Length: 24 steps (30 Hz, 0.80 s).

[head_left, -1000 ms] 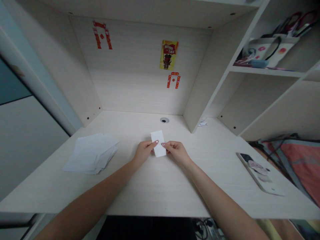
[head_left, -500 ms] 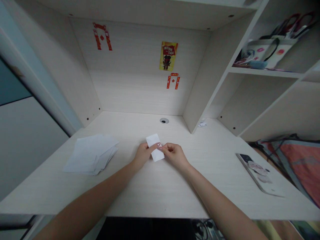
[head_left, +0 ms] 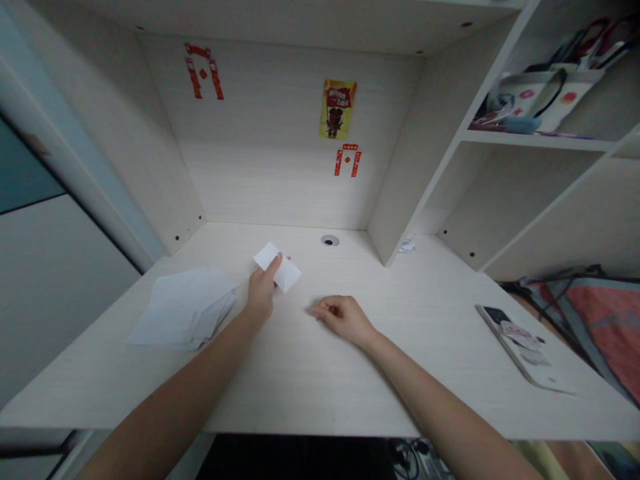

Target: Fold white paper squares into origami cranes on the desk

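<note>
A small folded white paper (head_left: 289, 274) is pinched between the thumb and fingers of my left hand (head_left: 261, 293), held over the desk at a tilt. My right hand (head_left: 345, 317) lies lower and to the right, apart from the paper. Its fingers are curled in against the thumb, and nothing shows between them. To the left of my left hand, a loose stack of white paper sheets (head_left: 175, 307) rests on the desk, its edges fanned out.
The pale desk (head_left: 300, 387) has a round cable hole (head_left: 330, 241) near its back panel. A phone (head_left: 523, 347) lies at the right. Crumpled paper (head_left: 407, 245) sits beside the upright divider (head_left: 400, 193). A pouch with scissors and pens (head_left: 550, 97) stands on the upper right shelf.
My left hand has carried the folded paper up and to the left, turning it. My right hand has come off the paper and sits slightly lower, fingers curled.
</note>
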Each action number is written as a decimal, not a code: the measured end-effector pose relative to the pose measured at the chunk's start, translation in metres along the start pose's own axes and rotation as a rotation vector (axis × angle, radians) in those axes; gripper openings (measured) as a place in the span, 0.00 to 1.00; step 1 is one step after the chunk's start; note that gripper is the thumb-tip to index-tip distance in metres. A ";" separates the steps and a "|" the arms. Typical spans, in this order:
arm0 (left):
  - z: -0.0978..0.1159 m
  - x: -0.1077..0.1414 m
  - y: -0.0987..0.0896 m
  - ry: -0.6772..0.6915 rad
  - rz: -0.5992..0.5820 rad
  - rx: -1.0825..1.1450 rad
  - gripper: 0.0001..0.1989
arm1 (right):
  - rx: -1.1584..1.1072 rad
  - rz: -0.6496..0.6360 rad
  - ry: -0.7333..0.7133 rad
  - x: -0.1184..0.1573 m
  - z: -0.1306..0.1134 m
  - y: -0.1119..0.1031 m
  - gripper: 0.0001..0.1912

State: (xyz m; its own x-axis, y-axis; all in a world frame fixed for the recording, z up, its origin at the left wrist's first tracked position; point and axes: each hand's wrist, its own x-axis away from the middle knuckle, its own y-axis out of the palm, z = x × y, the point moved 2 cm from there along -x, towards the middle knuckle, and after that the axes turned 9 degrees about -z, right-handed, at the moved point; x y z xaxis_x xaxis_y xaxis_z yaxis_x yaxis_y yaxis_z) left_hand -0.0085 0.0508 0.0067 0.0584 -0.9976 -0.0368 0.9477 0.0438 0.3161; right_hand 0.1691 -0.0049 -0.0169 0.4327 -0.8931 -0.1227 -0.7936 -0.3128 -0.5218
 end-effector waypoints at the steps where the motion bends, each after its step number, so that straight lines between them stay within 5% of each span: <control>1: 0.001 0.001 0.001 -0.001 -0.021 -0.044 0.23 | -0.014 0.051 0.001 -0.001 -0.001 -0.001 0.18; 5: -0.007 0.014 0.013 0.022 -0.218 -0.311 0.20 | -0.157 0.223 0.017 -0.004 -0.001 -0.010 0.19; 9: -0.020 0.024 0.019 0.007 -0.322 -0.468 0.19 | -0.306 0.192 0.049 -0.007 0.003 -0.012 0.15; 18: -0.035 0.023 0.025 -0.087 -0.579 -0.267 0.19 | -0.559 0.299 0.093 -0.010 0.004 -0.015 0.15; 24: -0.034 0.028 0.029 -0.189 -0.642 -0.422 0.14 | -0.593 0.293 0.152 -0.009 0.008 -0.019 0.13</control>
State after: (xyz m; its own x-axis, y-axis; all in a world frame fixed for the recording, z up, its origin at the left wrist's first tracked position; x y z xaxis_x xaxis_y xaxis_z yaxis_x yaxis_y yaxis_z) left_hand 0.0309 0.0257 -0.0179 -0.5586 -0.8252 0.0837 0.8192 -0.5647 -0.1002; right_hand 0.1837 0.0115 -0.0127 0.1333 -0.9900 -0.0459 -0.9881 -0.1363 0.0719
